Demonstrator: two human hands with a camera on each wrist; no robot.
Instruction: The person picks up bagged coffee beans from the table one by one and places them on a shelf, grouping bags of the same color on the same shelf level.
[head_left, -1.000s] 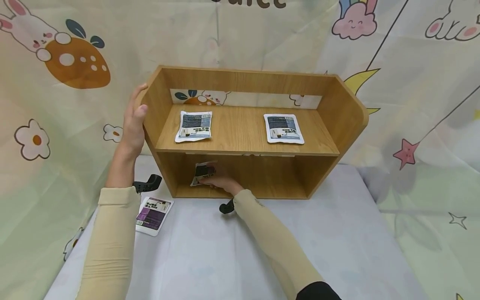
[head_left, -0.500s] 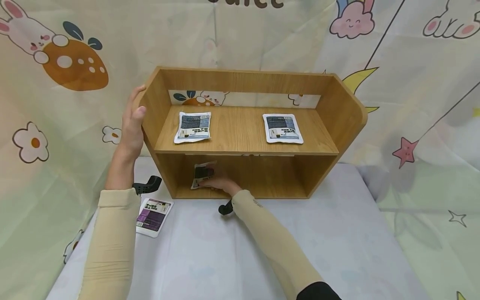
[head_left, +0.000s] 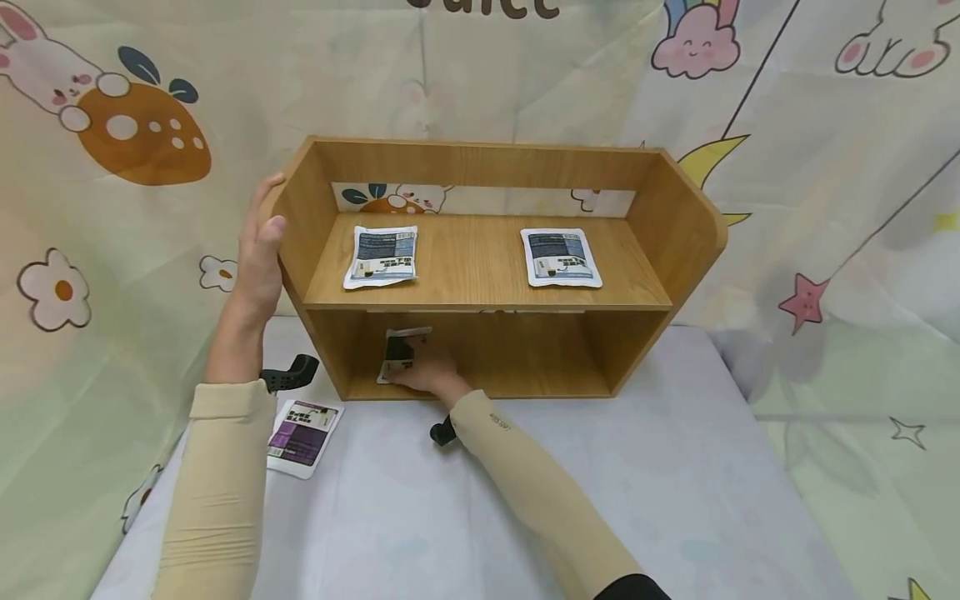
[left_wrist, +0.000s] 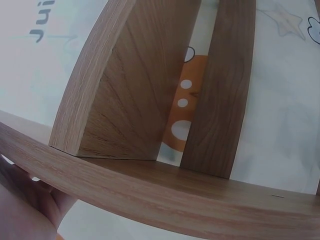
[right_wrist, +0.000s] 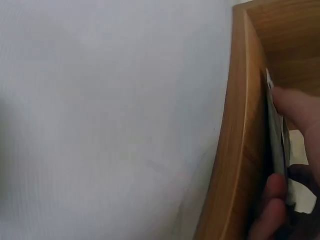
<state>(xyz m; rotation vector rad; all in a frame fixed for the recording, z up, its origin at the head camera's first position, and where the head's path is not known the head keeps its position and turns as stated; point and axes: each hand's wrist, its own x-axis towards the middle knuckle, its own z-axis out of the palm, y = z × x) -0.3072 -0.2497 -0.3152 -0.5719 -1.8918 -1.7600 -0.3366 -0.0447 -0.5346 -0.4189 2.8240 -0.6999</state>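
Observation:
My left hand (head_left: 258,254) rests against the outer left side of a two-tier wooden shelf (head_left: 480,304); in the left wrist view, part of the hand (left_wrist: 37,200) shows beyond the side panel. Inside the lower compartment, at its left, my right hand (head_left: 427,367) pinches a flat white-edged packet with a dark label (head_left: 399,346). The right wrist view shows this packet (right_wrist: 276,135) edge-on between thumb and fingers, close to the compartment floor. Whether it touches the floor I cannot tell. On the upper tier lie a left blue-labelled packet (head_left: 381,257) and a right blue-labelled packet (head_left: 560,257).
A purple-labelled packet (head_left: 303,437) lies on the white-covered table (head_left: 420,500), in front of the shelf's left corner and beside my left forearm. Behind the shelf hangs a curtain (head_left: 495,75) printed with cartoon figures. Dark wrist mounts stick out from both wrists.
My right hand has turned slightly and come a little nearer the compartment's front edge with the packet. The left hand keeps its place on the shelf's side. The head view has shifted slightly.

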